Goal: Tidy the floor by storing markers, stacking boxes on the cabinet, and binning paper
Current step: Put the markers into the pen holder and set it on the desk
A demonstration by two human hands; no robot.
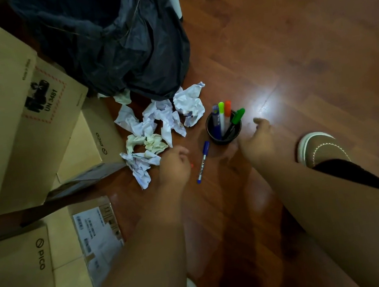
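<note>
On the floor by the cup [224, 129] | left hand [173, 165] curled round a small orange thing, likely a marker | right hand [258, 137] loose, empty | blue marker [202, 162] lies between | risk: knocking cup, spilling markers

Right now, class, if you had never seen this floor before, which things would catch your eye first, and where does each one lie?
The heap of crumpled paper stands out first, white on the dark wooden floor, just below the black bin bag. To its right a dark cup holds bright markers, and a blue marker lies loose on the floor between the left hand and right hand. Cardboard boxes crowd the left side.
</note>
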